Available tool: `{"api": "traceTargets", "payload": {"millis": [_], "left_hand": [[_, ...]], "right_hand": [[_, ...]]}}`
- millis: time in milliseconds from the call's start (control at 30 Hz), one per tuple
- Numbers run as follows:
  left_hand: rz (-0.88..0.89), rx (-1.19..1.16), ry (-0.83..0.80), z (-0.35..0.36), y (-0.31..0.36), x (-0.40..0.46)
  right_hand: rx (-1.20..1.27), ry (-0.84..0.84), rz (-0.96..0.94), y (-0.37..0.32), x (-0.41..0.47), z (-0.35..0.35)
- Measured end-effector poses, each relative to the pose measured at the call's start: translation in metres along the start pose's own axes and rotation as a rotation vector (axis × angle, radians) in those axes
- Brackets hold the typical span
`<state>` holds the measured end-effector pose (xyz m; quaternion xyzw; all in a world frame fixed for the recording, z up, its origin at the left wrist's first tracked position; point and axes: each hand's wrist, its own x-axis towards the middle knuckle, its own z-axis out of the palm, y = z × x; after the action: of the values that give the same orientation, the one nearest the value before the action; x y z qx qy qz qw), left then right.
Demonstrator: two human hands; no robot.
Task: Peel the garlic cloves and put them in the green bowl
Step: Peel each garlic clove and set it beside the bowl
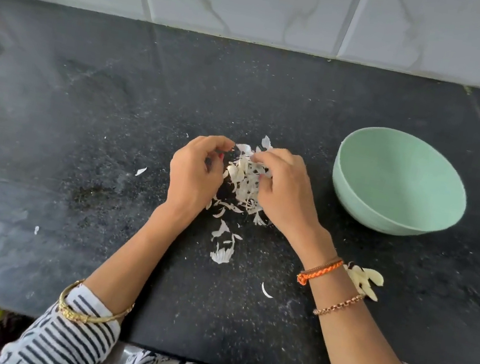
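**Working Through Garlic Skins Beside the Green Bowl**

Pinching at a heap of papery garlic skins [245,179], the right hand [283,188] curls its fingers and thumb onto the top of the pile, gripping white husk. The left hand [195,172] sits just beside it, fingers curled inward toward the same pile; whether it holds a clove or skin cannot be told. Loose flakes trail from the heap toward the person across the black counter [85,127]. Near the right wrist, partly hidden behind it, lie a few pale, peeled-looking garlic cloves [368,280], smooth and cream-coloured. To the right of the hands stands the green bowl [357,180], upright, its visible interior showing nothing inside. White marbled tiles [259,1] back the counter.
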<state>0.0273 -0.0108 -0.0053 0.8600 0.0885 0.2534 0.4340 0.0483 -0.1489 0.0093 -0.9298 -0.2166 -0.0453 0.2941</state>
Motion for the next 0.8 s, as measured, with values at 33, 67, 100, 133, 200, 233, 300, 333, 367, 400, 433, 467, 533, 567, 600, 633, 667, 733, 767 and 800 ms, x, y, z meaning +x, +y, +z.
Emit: {"api": "traceTargets", "payload": {"millis": [33, 67, 100, 133, 200, 233, 300, 333, 367, 400, 433, 467, 533, 567, 600, 633, 667, 733, 767, 800], "left_hand": [[-0.006, 0.024, -0.022, -0.001, -0.002, 0.001], [0.000, 0.050, -0.049, -0.002, -0.004, 0.001], [0.025, 0.081, -0.081, -0.003, -0.005, 0.001], [0.070, 0.117, -0.107, -0.002, -0.007, 0.001], [0.172, 0.197, -0.138, -0.001, -0.011, 0.000], [0.202, 0.231, -0.149, 0.000, -0.014, 0.001], [0.226, 0.284, -0.166, 0.001, -0.018, 0.001], [0.236, 0.305, -0.169, 0.002, -0.019, 0.000], [0.254, 0.321, -0.169, 0.003, -0.020, 0.000], [0.274, 0.330, -0.166, 0.003, -0.020, 0.000], [0.290, 0.330, -0.165, 0.003, -0.020, 0.000], [0.297, 0.323, -0.168, 0.003, -0.020, 0.000], [0.297, 0.299, -0.176, 0.003, -0.021, 0.001], [0.297, 0.290, -0.175, 0.003, -0.022, 0.002], [0.295, 0.284, -0.177, 0.003, -0.022, 0.002], [0.292, 0.280, -0.178, 0.003, -0.022, 0.002], [0.294, 0.277, -0.178, 0.003, -0.021, 0.002], [0.317, 0.268, -0.179, 0.004, -0.018, 0.002], [0.313, 0.249, -0.187, 0.003, -0.016, 0.002], [0.295, 0.219, -0.194, 0.003, -0.013, 0.001]], "right_hand": [[0.010, 0.014, -0.003, 0.000, -0.001, 0.001], [0.014, 0.025, -0.004, 0.000, -0.001, 0.003], [0.014, 0.040, -0.009, 0.000, -0.002, 0.005], [0.011, 0.058, -0.023, 0.000, -0.002, 0.006], [0.000, 0.094, -0.070, 0.002, -0.002, 0.010], [-0.013, 0.104, -0.084, 0.003, -0.002, 0.012], [-0.052, 0.086, -0.081, 0.004, -0.003, 0.014], [-0.072, 0.068, -0.069, 0.003, -0.003, 0.014], [-0.091, 0.056, -0.054, 0.003, -0.004, 0.015], [-0.104, 0.060, -0.039, 0.003, -0.004, 0.015], [-0.105, 0.081, -0.029, 0.003, -0.004, 0.016], [-0.089, 0.113, -0.026, 0.003, -0.005, 0.016], [-0.023, 0.171, -0.041, 0.003, -0.006, 0.019], [0.001, 0.186, -0.059, 0.003, -0.006, 0.019], [0.012, 0.199, -0.079, 0.002, -0.006, 0.020], [0.010, 0.211, -0.097, 0.002, -0.007, 0.021], [0.000, 0.223, -0.113, 0.002, -0.007, 0.021], [-0.025, 0.236, -0.126, 0.004, -0.006, 0.023], [-0.027, 0.234, -0.120, 0.004, -0.006, 0.024], [-0.021, 0.229, -0.114, 0.004, -0.006, 0.024]]}}
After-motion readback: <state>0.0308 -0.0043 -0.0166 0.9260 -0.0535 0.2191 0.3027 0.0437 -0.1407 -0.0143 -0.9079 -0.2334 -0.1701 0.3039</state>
